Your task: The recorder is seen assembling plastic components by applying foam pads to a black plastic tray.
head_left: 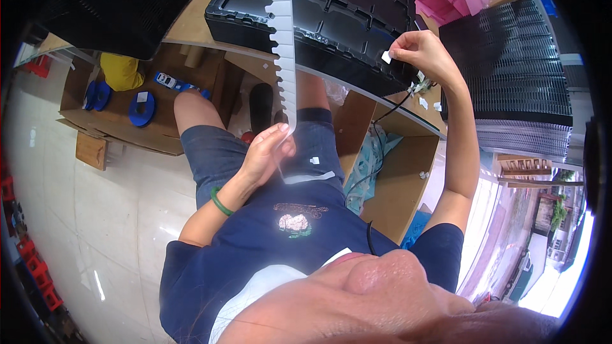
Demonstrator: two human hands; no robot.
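Two bare-hand grips, both narrow, both loaded. Left grip (266, 151): thumb and fingers pinch the bottom end of a long white notched strip (285, 64), which rises above it. Right grip (426, 56): fingertips hold a small white tab (386, 57) by one edge, over the right end of the black tray stack (350, 41) on the bench (191, 20); from where I stand, can't tell if tab touches tray.

Risks, my guess: tab is tiny with little to hold, so it could slip or land crooked; if sticky-backed (can't tell), it could cling to a fingertip. Strip is held at one end only and looks thin, so a twist of the left grip might flop it onto the trays or crease it. Loose white pieces (423, 103) just below the right grip could get brushed off the bench or mixed up. Black cable (393, 109), also below the right grip, could snag.

Writing: no brand readable. Chest print (294, 222) below the left grip is shiny, scrolled line illegible. Raised marks (317, 39) on the tray, left of the right grip, too small. White label (142, 97) on a blue reel (134, 114), well left of the left grip: nothing legible.
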